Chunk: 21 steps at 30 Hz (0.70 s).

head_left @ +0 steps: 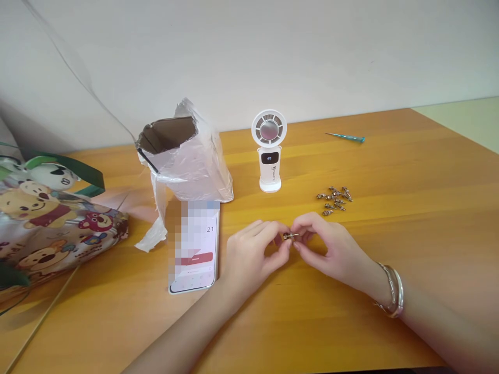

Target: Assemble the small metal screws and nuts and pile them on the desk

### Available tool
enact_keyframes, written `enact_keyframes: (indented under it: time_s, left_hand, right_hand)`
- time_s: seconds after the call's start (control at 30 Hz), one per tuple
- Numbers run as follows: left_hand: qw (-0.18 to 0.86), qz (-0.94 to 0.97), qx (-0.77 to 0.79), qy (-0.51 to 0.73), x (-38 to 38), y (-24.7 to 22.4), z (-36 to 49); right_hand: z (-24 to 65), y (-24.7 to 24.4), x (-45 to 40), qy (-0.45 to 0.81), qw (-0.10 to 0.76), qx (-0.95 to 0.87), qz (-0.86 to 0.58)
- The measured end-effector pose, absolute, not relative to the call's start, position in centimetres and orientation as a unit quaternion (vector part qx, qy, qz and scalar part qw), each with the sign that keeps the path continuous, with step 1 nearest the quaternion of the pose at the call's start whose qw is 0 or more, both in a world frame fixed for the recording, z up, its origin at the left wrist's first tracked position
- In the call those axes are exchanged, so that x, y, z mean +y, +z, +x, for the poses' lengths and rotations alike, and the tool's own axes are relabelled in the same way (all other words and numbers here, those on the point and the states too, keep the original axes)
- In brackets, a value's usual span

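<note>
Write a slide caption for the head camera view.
Left hand and right hand pinch a small metal fitting beside similar fittings.

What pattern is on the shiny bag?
The shiny bag has cartoon bears, yellow and pink, all over it. The head view shows it best.

Both bare hands are working low and center-right in the frame, left hand (251, 254) and right hand (333, 249) meeting at pinched fingertips (295, 232), forearms (183, 327) angling in from the bottom corners.
</note>
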<state>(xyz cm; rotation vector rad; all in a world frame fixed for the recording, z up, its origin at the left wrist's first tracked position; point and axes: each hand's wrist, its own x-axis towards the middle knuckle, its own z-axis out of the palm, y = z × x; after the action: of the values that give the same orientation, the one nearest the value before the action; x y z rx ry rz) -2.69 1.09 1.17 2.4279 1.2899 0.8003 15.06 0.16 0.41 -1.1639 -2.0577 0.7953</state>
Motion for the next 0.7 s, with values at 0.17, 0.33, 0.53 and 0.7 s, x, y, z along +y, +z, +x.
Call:
enact_keyframes:
  time_s: [0.17, 0.33, 0.53, 0.7]
  left_hand:
    - [0.19, 0.835, 0.444, 0.264, 1.07, 0.97, -2.7]
    - [0.224, 0.841, 0.433, 0.235, 0.99, 1.05, -2.63]
    - [0.252, 0.835, 0.436, 0.222, 0.93, 1.17, -2.34]
    - [0.332, 0.817, 0.419, 0.216, 0.86, 1.03, -2.26]
  right_hand:
    - [15.19, 0.18, 0.26, 0.257, 0.32, -0.801, -0.436]
    - [15.26, 0.35, 0.19, 0.223, 0.305, -0.818, -0.434]
    - [15.22, 0.47, 0.2, 0.175, 0.273, -0.845, -0.426]
    - [15.14, 0.76, 0.26, 0.197, 0.243, -0.854, -0.415]
